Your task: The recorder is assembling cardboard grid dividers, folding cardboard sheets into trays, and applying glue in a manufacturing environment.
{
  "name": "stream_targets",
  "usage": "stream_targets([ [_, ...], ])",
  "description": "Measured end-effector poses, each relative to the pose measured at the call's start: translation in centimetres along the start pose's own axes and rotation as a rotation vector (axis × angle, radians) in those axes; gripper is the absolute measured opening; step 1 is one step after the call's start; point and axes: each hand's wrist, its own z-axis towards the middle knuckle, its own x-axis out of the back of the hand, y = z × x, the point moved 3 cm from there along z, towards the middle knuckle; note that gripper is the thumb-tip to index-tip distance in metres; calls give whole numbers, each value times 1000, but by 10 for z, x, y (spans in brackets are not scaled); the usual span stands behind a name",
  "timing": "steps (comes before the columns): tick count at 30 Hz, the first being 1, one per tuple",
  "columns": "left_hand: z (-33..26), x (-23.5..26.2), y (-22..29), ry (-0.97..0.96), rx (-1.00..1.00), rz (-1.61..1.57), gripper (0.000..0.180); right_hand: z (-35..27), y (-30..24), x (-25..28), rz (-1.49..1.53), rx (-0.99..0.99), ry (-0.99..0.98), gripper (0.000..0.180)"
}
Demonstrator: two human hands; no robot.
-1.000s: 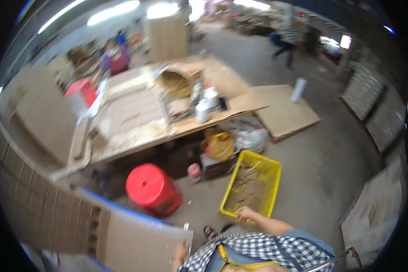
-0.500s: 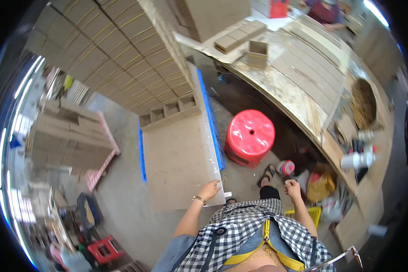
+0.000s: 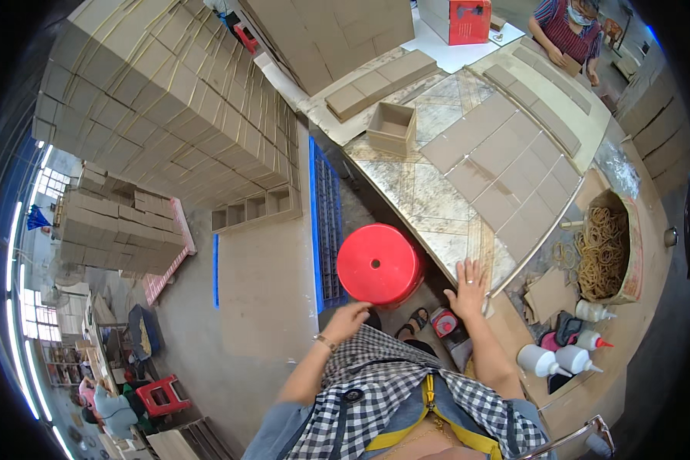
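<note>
My right hand (image 3: 468, 290) is spread flat at the near edge of the worktable (image 3: 489, 253), a ring on one finger and nothing in its grip. Close to the near rim of a round red plastic stool (image 3: 379, 264) is my left hand (image 3: 346, 322), its fingers loosely bent and holding nothing that I can see. Whether it touches the stool cannot be made out. On the tabletop lie rows of flat grey-brown cardboard pieces (image 3: 506, 169). An open cardboard box (image 3: 392, 129) stands beyond them, near the table's left edge.
Stacked cartons bound with yellow bands (image 3: 153, 115) rise on a blue pallet (image 3: 328, 222) at the left. A carton of rubber bands (image 3: 609, 249) and white squeeze bottles (image 3: 539, 359) sit on the table's right. A masked co-worker (image 3: 563, 34) is across the table.
I have turned and moved toward the table. My right hand has gone from a closed shape beside me to spread at the table edge. My left hand has left the pallet's board for the stool.
</note>
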Motion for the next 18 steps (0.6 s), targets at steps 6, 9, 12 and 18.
stream_targets([
  [6,21,101,129,558,-274,47,18,0,6,4,16,23,-55,85],
  [9,30,136,186,639,-414,164,18,0,7,4,36,18,-50,85],
  [12,50,147,219,611,-517,199,19,0,9,0,15,17,-44,86],
  [18,154,140,212,461,-570,314,21,4,0,8,-31,-2,-113,87],
])
